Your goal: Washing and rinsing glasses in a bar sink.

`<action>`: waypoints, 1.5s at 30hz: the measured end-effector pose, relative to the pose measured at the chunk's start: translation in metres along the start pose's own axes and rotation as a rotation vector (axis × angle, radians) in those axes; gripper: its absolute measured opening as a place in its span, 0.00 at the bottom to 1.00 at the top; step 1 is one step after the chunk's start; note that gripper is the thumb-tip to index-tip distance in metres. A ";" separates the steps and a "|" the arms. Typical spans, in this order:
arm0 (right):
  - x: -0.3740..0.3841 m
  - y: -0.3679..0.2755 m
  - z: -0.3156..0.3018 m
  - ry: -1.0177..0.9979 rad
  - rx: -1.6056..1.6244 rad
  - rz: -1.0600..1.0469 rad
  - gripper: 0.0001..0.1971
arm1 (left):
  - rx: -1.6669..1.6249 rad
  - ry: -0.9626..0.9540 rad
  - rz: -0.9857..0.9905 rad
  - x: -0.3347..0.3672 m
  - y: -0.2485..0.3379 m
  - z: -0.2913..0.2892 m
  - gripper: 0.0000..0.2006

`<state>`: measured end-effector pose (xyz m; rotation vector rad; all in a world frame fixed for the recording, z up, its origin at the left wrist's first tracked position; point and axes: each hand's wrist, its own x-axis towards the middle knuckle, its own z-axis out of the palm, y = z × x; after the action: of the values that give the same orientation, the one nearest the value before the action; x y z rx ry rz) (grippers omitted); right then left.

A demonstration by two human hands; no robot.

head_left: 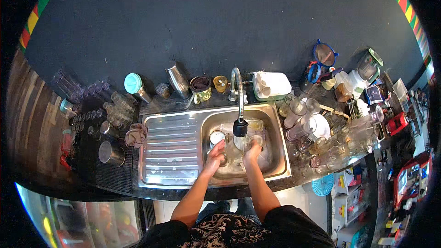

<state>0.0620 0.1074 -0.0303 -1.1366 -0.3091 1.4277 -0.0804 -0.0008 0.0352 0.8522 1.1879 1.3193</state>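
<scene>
Both my hands are inside the steel sink (281, 167), under the tap (240, 96), whose black-tipped spout sends water down between them. My right hand (250, 154) is closed around a clear drinking glass (256, 141), tilted by the stream. My left hand (214, 160) curls at the basin's left side, closed on a small glass (223, 160) that the palm partly hides. Just beyond its fingertips sits a round, pale-rimmed cup (217, 137). More clear ware lies wet in the basin, blurred by the water.
A ribbed drainboard (170, 149) adjoins the sink's left, with a crumpled cloth (136, 135) on its edge. Farther left, a steel cup (111, 153) rests on a black mat. Many glasses (328, 158) crowd the right counter. Behind stand a steel shaker (177, 80) and a white container (272, 85).
</scene>
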 end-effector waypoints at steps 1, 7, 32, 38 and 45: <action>0.000 -0.001 0.000 0.030 -0.026 0.029 0.08 | -0.029 -0.006 0.000 0.000 0.000 -0.001 0.37; -0.019 -0.009 0.006 0.120 0.044 0.149 0.14 | -0.038 -0.003 0.018 0.001 0.007 -0.002 0.34; -0.058 -0.027 0.021 -0.461 0.259 0.535 0.16 | 0.175 -0.002 -0.128 0.015 0.022 -0.005 0.22; -0.075 -0.068 0.026 -0.953 0.038 0.642 0.20 | -0.734 -0.132 -0.409 0.032 -0.023 -0.005 0.23; -0.063 -0.094 0.012 -0.362 -0.316 0.061 0.10 | -0.890 -0.135 -0.464 0.024 -0.015 0.042 0.28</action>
<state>0.0971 0.0797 0.0745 -1.1399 -0.7840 1.6789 -0.0389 0.0276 0.0269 0.0086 0.5287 1.1953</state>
